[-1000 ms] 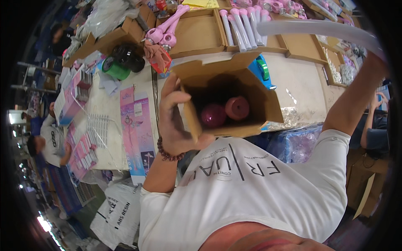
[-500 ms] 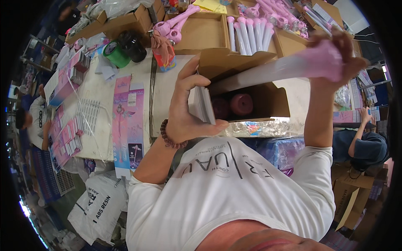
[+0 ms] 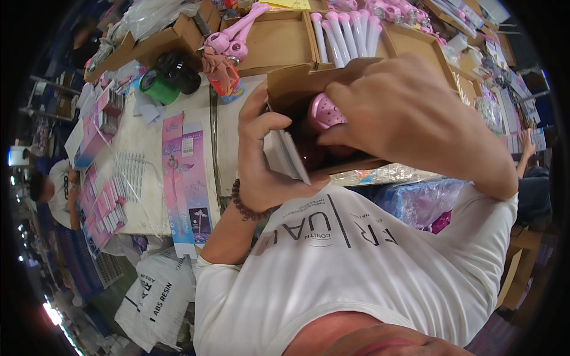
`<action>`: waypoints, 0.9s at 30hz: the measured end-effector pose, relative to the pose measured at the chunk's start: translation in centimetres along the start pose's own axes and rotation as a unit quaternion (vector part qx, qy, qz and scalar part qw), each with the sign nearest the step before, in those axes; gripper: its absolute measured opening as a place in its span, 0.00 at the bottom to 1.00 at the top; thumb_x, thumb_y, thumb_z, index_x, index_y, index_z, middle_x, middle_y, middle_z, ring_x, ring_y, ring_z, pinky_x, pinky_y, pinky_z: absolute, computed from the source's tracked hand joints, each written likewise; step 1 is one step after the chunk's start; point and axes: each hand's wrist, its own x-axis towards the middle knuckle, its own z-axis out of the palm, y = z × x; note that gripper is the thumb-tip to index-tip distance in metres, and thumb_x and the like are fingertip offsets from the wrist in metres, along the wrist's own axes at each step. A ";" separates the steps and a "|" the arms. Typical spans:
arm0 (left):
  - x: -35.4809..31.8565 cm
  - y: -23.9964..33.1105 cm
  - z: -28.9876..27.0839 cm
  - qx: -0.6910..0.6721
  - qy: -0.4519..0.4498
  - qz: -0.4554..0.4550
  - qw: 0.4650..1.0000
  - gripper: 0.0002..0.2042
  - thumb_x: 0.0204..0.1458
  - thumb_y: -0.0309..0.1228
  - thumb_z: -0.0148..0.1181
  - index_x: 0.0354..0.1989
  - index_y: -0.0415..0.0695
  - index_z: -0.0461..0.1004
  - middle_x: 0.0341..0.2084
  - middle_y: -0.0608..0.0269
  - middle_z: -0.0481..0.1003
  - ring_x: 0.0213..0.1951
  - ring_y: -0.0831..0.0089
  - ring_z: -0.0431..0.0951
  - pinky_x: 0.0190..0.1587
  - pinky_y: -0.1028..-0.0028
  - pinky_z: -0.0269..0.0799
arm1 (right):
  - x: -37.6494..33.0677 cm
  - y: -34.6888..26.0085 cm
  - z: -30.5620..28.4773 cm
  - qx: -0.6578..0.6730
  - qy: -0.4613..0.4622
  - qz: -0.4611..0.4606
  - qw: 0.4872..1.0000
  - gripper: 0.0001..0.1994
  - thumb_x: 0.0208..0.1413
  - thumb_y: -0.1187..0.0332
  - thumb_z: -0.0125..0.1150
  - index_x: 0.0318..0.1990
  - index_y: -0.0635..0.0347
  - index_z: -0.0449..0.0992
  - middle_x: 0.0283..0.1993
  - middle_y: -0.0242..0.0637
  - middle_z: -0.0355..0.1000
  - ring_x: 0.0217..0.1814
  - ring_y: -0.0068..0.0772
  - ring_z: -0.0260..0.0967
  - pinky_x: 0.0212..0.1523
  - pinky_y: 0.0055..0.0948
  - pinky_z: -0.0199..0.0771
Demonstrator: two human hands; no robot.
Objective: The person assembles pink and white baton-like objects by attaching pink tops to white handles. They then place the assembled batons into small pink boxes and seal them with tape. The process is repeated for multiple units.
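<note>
A brown cardboard box [image 3: 297,77] lies with its mouth open towards me. My left hand [image 3: 258,151] is closed round its left side, where a stack of thin white cards or folded boxes [image 3: 288,155] shows between thumb and fingers. My right hand [image 3: 398,110], partly blurred, reaches over the mouth of the box. Its thumb and fingers grip a pink toy wand end [image 3: 323,113] dotted with small holes, just inside the opening. Darker rounded pink ends lie deeper in the box; the wand's shaft is hidden.
White tubes with pink caps [image 3: 347,35] stand in a tray beyond the box. Left of it lie a flattened pink-and-blue printed box [image 3: 184,178], green tape [image 3: 159,86] and pink wand parts [image 3: 228,41]. A co-worker [image 3: 56,190] is at far left, another person's arm [image 3: 526,148] at right.
My right hand has swung left and in from the right, down to the box mouth. The wand's long white shaft, earlier stretched across the opening, is out of sight. My left hand keeps its hold.
</note>
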 end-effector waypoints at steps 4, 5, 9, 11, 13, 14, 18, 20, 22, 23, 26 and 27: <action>0.4 -0.2 0.9 -0.015 0.005 0.023 1.000 0.37 0.26 0.39 0.79 0.48 0.44 0.65 0.61 0.44 0.56 0.62 0.52 0.59 0.63 0.58 0.54 | 2.0 0.5 2.6 0.038 0.004 -0.039 0.999 0.04 0.41 0.67 0.61 0.22 0.56 0.78 0.19 0.36 0.73 0.24 0.38 0.74 0.22 0.31 0.71; 0.5 -0.1 0.9 -0.003 0.003 0.019 1.000 0.37 0.26 0.38 0.79 0.48 0.44 0.65 0.61 0.44 0.56 0.62 0.52 0.59 0.63 0.58 0.54 | 2.1 0.5 3.0 0.025 -0.021 -0.021 0.999 0.03 0.41 0.68 0.61 0.22 0.55 0.77 0.19 0.36 0.73 0.25 0.37 0.74 0.24 0.30 0.71; 0.9 0.0 0.5 0.028 0.012 0.007 0.999 0.37 0.26 0.37 0.79 0.47 0.43 0.65 0.59 0.43 0.58 0.60 0.52 0.61 0.62 0.58 0.55 | 2.0 1.0 4.0 -0.076 -0.072 -0.027 0.994 0.02 0.39 0.69 0.61 0.20 0.53 0.78 0.21 0.34 0.75 0.28 0.36 0.75 0.26 0.29 0.71; 1.2 0.1 0.6 0.031 0.010 0.006 0.999 0.37 0.26 0.36 0.78 0.47 0.43 0.65 0.59 0.43 0.58 0.60 0.52 0.60 0.62 0.59 0.55 | 1.7 1.4 4.0 -0.097 -0.097 -0.073 0.988 0.04 0.40 0.68 0.61 0.18 0.52 0.78 0.20 0.32 0.75 0.27 0.36 0.75 0.25 0.30 0.71; 1.5 0.0 0.8 0.037 0.004 0.008 0.999 0.37 0.26 0.36 0.78 0.47 0.43 0.65 0.58 0.43 0.58 0.60 0.52 0.60 0.62 0.59 0.55 | 1.4 2.0 3.9 -0.121 -0.148 -0.084 0.978 0.05 0.40 0.66 0.63 0.16 0.52 0.78 0.20 0.34 0.75 0.28 0.38 0.75 0.27 0.33 0.72; 1.6 0.0 0.9 0.045 -0.004 0.008 0.999 0.36 0.26 0.36 0.78 0.47 0.43 0.65 0.58 0.44 0.58 0.61 0.53 0.60 0.62 0.59 0.54 | 1.3 2.3 3.9 -0.080 -0.117 -0.052 0.989 0.06 0.40 0.66 0.63 0.16 0.52 0.78 0.20 0.35 0.74 0.28 0.39 0.75 0.28 0.34 0.72; 2.1 -0.1 1.3 0.012 -0.031 0.020 0.999 0.36 0.26 0.35 0.78 0.47 0.43 0.64 0.58 0.44 0.59 0.60 0.53 0.60 0.62 0.59 0.55 | 0.9 2.7 3.9 0.006 -0.138 0.081 0.987 0.08 0.44 0.64 0.62 0.21 0.56 0.78 0.22 0.40 0.74 0.29 0.42 0.75 0.30 0.37 0.74; 2.3 0.0 1.6 0.027 -0.038 0.025 0.999 0.36 0.26 0.35 0.77 0.47 0.43 0.64 0.57 0.44 0.59 0.60 0.52 0.60 0.61 0.59 0.56 | 0.8 2.5 4.2 -0.033 -0.108 0.047 0.993 0.09 0.47 0.63 0.61 0.24 0.58 0.79 0.23 0.40 0.75 0.30 0.43 0.75 0.30 0.37 0.74; 2.6 -0.1 2.0 0.050 -0.045 0.021 0.998 0.35 0.26 0.35 0.77 0.47 0.43 0.64 0.57 0.45 0.59 0.59 0.52 0.61 0.61 0.58 0.56 | 0.5 2.6 4.3 -0.056 -0.113 0.018 0.992 0.09 0.48 0.62 0.61 0.27 0.59 0.78 0.24 0.40 0.75 0.30 0.43 0.75 0.30 0.36 0.73; 2.7 -0.1 2.3 0.062 -0.046 0.014 0.997 0.35 0.27 0.35 0.77 0.47 0.43 0.64 0.56 0.45 0.60 0.59 0.52 0.61 0.61 0.58 0.56 | 0.0 2.7 4.3 -0.062 -0.119 0.010 0.991 0.10 0.49 0.62 0.61 0.28 0.60 0.78 0.24 0.40 0.75 0.30 0.43 0.75 0.30 0.36 0.73; 3.2 -0.6 2.6 0.081 -0.033 0.018 0.996 0.35 0.27 0.35 0.77 0.46 0.42 0.64 0.55 0.45 0.60 0.57 0.53 0.62 0.61 0.59 0.56 | -1.8 4.4 4.1 0.027 -0.057 0.044 0.997 0.10 0.50 0.62 0.60 0.29 0.60 0.77 0.26 0.39 0.75 0.32 0.43 0.75 0.31 0.34 0.72; 3.4 -0.8 2.4 0.085 -0.027 0.019 0.996 0.35 0.27 0.35 0.77 0.46 0.42 0.64 0.56 0.45 0.60 0.56 0.54 0.62 0.60 0.59 0.56 | -2.8 4.8 4.2 0.031 0.012 0.072 0.997 0.09 0.51 0.63 0.61 0.32 0.59 0.79 0.30 0.35 0.77 0.33 0.36 0.75 0.32 0.33 0.73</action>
